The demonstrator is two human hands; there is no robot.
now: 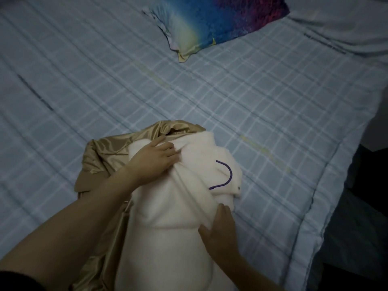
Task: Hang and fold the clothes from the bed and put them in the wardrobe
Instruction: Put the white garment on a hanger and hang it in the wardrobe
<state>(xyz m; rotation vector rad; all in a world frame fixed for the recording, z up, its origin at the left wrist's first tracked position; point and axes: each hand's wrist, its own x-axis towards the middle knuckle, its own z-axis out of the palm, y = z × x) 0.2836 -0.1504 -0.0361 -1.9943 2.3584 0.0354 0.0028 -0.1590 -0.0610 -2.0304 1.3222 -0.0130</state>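
A cream fleece garment (168,217) lies on the bed's near side, on top of a shiny gold satin garment (105,148). A purple hanger hook (227,175) pokes out of the fleece near its top. My left hand (153,160) pinches a fold of the fleece at its upper left. My right hand (220,225) grips the fleece's right edge lower down. The rest of the hanger is hidden inside the cloth.
The bed has a light blue plaid sheet (231,97). A rainbow-coloured pillow (214,19) lies at the top, with a pale blue pillow or blanket (346,22) at the far right. The bed's right edge drops to dark floor (367,206).
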